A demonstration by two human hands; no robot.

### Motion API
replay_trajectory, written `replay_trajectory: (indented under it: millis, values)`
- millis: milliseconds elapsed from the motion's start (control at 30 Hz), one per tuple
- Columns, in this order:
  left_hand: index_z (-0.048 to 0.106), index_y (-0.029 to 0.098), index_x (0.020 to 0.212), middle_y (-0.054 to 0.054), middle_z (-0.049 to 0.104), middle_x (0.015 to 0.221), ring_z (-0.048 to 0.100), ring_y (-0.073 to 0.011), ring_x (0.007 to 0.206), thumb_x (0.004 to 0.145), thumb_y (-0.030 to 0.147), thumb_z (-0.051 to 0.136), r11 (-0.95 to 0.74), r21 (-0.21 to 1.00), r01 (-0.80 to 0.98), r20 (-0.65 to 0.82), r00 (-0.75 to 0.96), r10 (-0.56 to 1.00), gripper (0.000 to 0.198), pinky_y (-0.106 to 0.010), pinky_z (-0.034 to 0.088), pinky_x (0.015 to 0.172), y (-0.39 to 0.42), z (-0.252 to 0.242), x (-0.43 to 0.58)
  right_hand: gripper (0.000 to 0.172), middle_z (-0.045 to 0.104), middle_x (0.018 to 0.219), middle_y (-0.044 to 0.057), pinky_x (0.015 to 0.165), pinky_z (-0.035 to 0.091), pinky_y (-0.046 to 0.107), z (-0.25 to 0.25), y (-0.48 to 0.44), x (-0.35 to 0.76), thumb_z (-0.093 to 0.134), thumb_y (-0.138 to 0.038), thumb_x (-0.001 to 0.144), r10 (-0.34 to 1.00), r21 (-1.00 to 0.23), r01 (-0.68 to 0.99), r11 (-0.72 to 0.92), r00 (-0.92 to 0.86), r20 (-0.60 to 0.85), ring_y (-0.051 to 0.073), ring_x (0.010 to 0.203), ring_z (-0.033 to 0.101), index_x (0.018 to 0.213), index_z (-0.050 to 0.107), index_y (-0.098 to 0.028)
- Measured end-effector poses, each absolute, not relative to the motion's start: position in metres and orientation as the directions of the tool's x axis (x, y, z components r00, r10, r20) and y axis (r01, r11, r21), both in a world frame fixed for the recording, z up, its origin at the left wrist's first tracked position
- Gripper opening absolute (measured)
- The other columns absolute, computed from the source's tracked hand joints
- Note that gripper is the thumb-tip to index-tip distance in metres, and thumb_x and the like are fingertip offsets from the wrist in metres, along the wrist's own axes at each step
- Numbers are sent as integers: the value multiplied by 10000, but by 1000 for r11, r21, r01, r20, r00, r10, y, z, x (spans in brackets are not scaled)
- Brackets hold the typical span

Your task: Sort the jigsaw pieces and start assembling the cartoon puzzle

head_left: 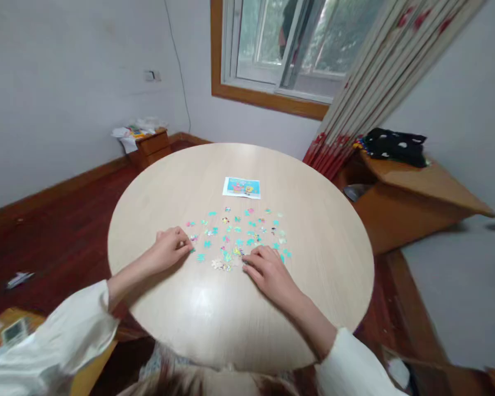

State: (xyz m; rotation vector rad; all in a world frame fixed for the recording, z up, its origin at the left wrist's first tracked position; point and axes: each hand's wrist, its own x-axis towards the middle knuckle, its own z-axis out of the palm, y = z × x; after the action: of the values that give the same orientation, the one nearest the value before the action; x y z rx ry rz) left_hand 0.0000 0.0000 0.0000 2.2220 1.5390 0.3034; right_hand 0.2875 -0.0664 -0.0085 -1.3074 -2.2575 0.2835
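Note:
Many small jigsaw puzzle pieces point(237, 229), mostly teal with some pink, yellow and white, lie spread over the middle of a round wooden table point(206, 313). At the left edge of the spread, my left hand point(171, 250) is closed, its fingertips together on a teal puzzle piece point(193, 250). My right hand point(268, 269) rests at the near right side, thumb and forefinger pinched around a small dark puzzle piece point(244, 260) that they mostly hide. Just left of those fingers sits a cluster of yellow and pale pieces point(221, 265). Beyond the pieces lies a picture card point(242, 188) with cartoon figures on blue.
A cardboard box point(400, 192) with a black patterned cloth bag point(396, 147) on top stands right of the table. At the back left is a small wooden cabinet point(153, 144) bearing papers and bags. A long curtain point(371, 82) hangs beside the window.

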Motion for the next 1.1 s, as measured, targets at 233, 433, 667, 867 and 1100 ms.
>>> replay_trajectory:
  millis: [233, 433, 667, 867, 1100]
  values:
    - [678, 171, 766, -61, 618, 899, 563, -242, 911, 835, 249, 536, -304, 470, 829, -25, 357, 934, 177, -414, 346, 857, -2, -2, 5, 143, 643, 911, 75, 783, 403, 356, -13, -66, 280, 621, -242, 872, 863, -386, 775, 501, -415, 287, 207, 869, 565, 979, 697, -187]
    - [668, 172, 793, -57, 618, 921, 558, -248, 944, 830, 240, 569, -301, 469, 830, -3, 343, 939, 126, -429, 319, 872, -2, -4, 2, 154, 638, 931, 77, 785, 401, 350, -14, -65, 270, 645, -245, 856, 867, -374, 784, 495, -419, 269, 211, 887, 558, 991, 691, -188]
    - [651, 181, 838, -45, 630, 920, 551, -232, 929, 857, 242, 554, -372, 464, 804, 108, 366, 924, 117, -404, 303, 851, -8, -7, 0, 145, 644, 921, 76, 777, 389, 346, -20, -62, 267, 614, -273, 882, 857, -383, 769, 512, -430, 283, 198, 856, 558, 966, 694, -187]
    - [664, 196, 987, -67, 659, 1007, 549, -208, 951, 942, 236, 418, -619, 411, 669, 226, 584, 780, 253, -376, 309, 839, -15, -9, 24, 193, 642, 858, 70, 758, 375, 337, -20, -62, 266, 509, -248, 941, 849, -373, 767, 521, -421, 320, 191, 828, 555, 904, 687, -185]
    - [643, 188, 1131, -95, 651, 1162, 520, -235, 1030, 941, 145, 380, -739, 326, 590, 185, 727, 662, 327, -392, 300, 838, -22, -12, 44, 142, 638, 827, 41, 756, 356, 315, -9, -63, 265, 573, -178, 893, 910, -486, 770, 413, -363, 199, 176, 839, 562, 766, 637, -168]
